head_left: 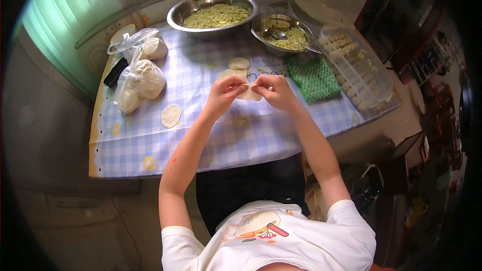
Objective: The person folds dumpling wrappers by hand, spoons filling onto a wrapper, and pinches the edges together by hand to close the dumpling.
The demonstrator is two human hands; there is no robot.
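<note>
Between my two hands, over the middle of the table, a pale dough wrapper (249, 93) is pinched along its upper edge. My left hand (225, 92) grips its left side with thumb and fingers closed. On the right side, my right hand (274, 91) pinches it the same way. Whether filling lies inside the wrapper I cannot tell. Just beyond my hands, a few round dough wrappers (239, 63) lie on the cloth, partly covered by my left hand. Another single wrapper (171, 116) lies flat to the left of my left forearm.
A large steel bowl (175, 21) of green filling stands at the back, with a smaller bowl (260, 38) holding filling and a spoon (281, 35) beside it. At right are a green cloth (315, 80) and a plastic box (380, 89) of dumplings. Dough bags (145, 79) sit left.
</note>
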